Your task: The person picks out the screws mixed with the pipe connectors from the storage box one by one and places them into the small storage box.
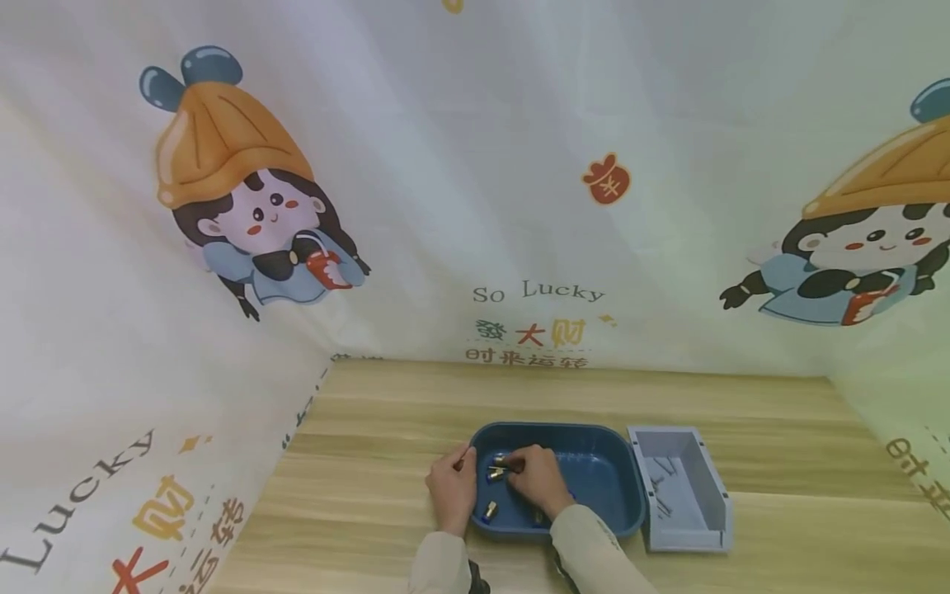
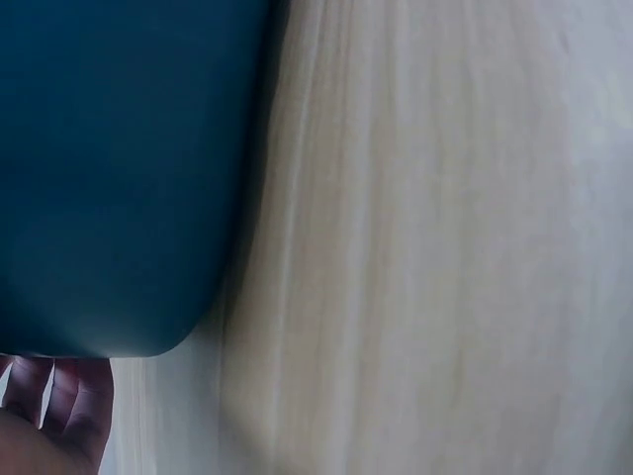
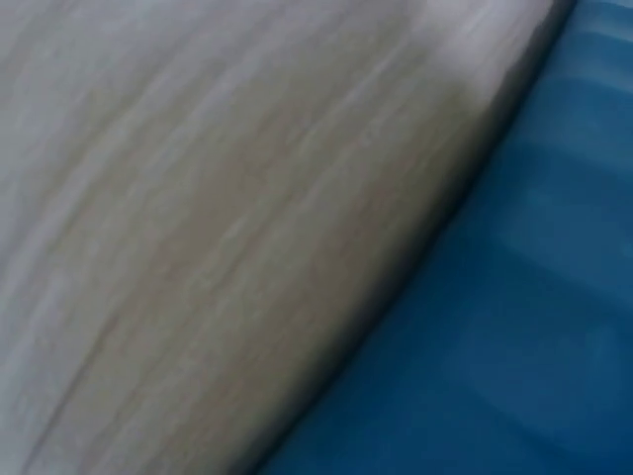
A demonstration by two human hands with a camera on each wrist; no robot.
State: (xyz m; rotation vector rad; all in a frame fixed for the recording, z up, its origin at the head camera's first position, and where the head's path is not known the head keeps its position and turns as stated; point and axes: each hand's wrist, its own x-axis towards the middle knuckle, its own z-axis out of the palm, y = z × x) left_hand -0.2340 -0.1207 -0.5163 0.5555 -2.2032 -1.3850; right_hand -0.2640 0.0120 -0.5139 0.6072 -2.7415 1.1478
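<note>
My left hand (image 1: 453,488) grips the left rim of a dark blue oval-cornered tub (image 1: 604,495). In the left wrist view, its fingers (image 2: 87,411) lie against the end of the tub. My right hand (image 1: 538,478) reaches down inside, fingertips bent toward small brass fittings (image 1: 496,474) with blue ends. Whether a fitting is pinched there is too small to tell. Nearer the front of the tub lies another brass fitting (image 1: 490,511); a further one shows partly behind my right wrist. The right wrist view shows the tub wall (image 3: 514,327) but not the hand.
A grey open-front bin (image 1: 686,540) stands right beside the tub, with several thin metal pins or screws (image 1: 663,487) in it. Both sit on a wood-grain tabletop (image 1: 356,462). Printed cloth (image 1: 445,206) hangs around the back and sides.
</note>
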